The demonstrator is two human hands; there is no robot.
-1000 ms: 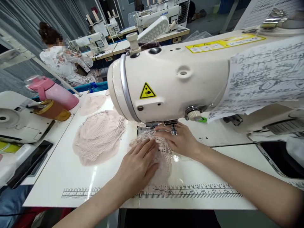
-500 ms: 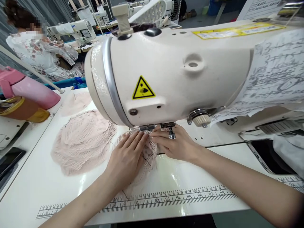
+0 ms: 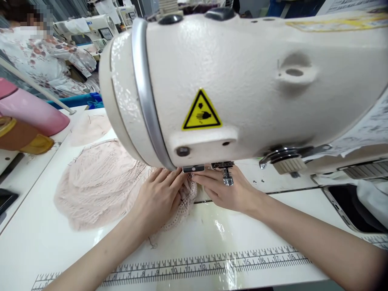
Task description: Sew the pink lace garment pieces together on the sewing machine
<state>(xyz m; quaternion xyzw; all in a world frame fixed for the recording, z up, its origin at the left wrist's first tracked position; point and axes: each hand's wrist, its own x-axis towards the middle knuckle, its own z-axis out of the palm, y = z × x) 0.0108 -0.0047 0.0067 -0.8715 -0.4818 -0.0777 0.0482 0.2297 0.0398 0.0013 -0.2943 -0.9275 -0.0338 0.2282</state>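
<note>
The big sewing machine head (image 3: 230, 81) hides the needle and the tips of your fingers, so you cannot see the spot where the cloth is stitched. The lace piece (image 3: 186, 198) you work on is mostly covered by your left hand; only its holey edge peeks out. A phone (image 3: 348, 206) on the right is cut off by the picture edge, and so is a pink bottle (image 3: 33, 115) on the left.

You have 2 hands on 1 lace piece. There is 1 pile of pink lace (image 3: 97, 184) to the left, touching your piece, and 1 more pink piece (image 3: 89, 127) behind it. 1 ruler strip (image 3: 212, 264) runs along the table edge. 1 yellow warning sticker (image 3: 201, 111) sits on the machine. 1 other person (image 3: 42, 60) sits far off at the back.

Your left hand (image 3: 156, 200) lies flat, fingers together, pressing the lace down. Your right hand (image 3: 228, 192) lies flat too, fingers stretched toward the left, tips resting on the lace just under the machine. Both arms reach forward across the white table (image 3: 36, 242).
</note>
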